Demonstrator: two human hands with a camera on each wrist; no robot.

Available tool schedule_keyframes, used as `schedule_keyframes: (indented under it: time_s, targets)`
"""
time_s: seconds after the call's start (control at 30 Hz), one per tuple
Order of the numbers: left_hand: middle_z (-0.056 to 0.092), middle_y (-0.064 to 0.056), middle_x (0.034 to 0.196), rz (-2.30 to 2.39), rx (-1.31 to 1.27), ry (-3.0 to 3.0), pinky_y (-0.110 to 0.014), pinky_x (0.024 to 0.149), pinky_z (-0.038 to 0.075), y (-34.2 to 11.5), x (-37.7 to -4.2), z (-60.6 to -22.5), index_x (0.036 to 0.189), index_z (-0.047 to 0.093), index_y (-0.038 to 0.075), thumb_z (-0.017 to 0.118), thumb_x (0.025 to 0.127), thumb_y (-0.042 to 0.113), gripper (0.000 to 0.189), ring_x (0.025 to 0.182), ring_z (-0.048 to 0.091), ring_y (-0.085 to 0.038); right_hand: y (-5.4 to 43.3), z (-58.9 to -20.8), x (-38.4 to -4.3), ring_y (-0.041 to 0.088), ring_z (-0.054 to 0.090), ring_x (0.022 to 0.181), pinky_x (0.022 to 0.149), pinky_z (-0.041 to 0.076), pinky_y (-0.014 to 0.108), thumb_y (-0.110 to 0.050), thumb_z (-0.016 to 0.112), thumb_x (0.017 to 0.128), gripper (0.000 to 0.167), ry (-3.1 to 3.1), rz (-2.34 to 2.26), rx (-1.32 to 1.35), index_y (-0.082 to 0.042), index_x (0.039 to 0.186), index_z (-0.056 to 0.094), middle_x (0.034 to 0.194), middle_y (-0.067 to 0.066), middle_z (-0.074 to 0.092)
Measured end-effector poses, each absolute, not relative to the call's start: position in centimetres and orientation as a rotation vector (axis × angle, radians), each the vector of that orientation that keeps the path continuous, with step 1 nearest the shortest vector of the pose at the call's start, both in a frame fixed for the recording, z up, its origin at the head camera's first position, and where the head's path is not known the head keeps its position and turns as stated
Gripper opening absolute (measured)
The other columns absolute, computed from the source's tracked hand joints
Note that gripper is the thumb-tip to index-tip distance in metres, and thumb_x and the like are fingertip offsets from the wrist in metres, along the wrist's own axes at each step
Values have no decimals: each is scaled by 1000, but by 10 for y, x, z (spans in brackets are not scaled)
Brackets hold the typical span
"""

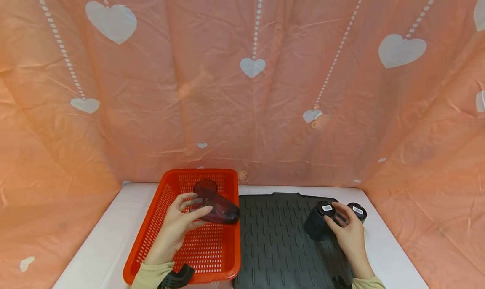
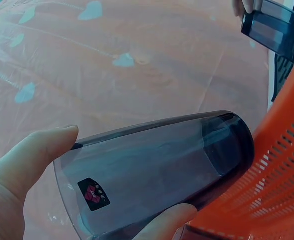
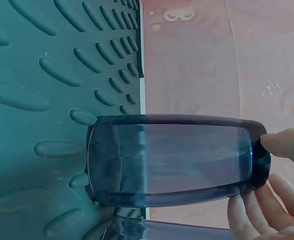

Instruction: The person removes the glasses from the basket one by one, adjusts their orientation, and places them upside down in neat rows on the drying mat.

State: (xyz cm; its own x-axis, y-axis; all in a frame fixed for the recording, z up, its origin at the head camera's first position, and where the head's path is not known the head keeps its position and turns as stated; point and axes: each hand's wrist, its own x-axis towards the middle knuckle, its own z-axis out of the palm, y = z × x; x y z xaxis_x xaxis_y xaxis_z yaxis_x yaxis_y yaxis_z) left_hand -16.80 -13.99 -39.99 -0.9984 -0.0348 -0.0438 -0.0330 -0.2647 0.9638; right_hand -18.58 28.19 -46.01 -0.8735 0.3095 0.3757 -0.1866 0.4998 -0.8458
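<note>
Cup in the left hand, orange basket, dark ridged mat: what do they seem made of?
Cup: tinted plastic or glass, can't tell which; glossy, with a see-through wall and soft reflections. Basket: probably molded plastic, slightly shiny; even colour, regular slots. Mat: likely rubber or plastic, dull sheen; ridges look molded in.

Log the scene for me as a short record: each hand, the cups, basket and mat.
Left hand: holds left cup, tilted, near its mouth, over basket
Right hand: holds right cup by its base, mouth down; contact with mat unclear
Basket cup: inside basket, beyond left hand
Far cup: base up, beside right cup
Mat: right of basket
Cups in view: four, dark
</note>
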Motion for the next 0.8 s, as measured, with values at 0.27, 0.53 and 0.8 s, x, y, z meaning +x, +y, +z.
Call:
schedule_keyframes:
  time_s: [0.27, 0.53, 0.8]
  targets:
    - [44, -22, 123, -2533, 76, -1888, -46, 76, 55, -132, -169, -401, 132, 37, 0, 71, 83, 0, 60, 91, 65, -27, 282, -462, -187, -6, 50, 104, 84, 44, 9, 6, 75, 78, 49, -2242, 1373, -97, 1, 122, 57, 121, 15, 59]
    - [44, -21, 123, -2533, 91, -1887, -45, 75, 55, -126, -170, -398, 132, 37, 2, 72, 83, 2, 60, 91, 65, -27, 282, -462, -187, -7, 50, 102, 84, 43, 9, 7, 75, 77, 50, -2236, 1386, -91, 2, 123, 56, 121, 16, 58]
    - [45, -22, 123, -2570, 59, -1851, -46, 76, 55, -122, -170, -395, 132, 37, 0, 70, 84, 1, 58, 95, 63, -30, 283, -461, -186, -2, 52, 100, 85, 44, 10, 4, 75, 79, 50, -2251, 1395, -99, 1, 124, 55, 122, 16, 58]
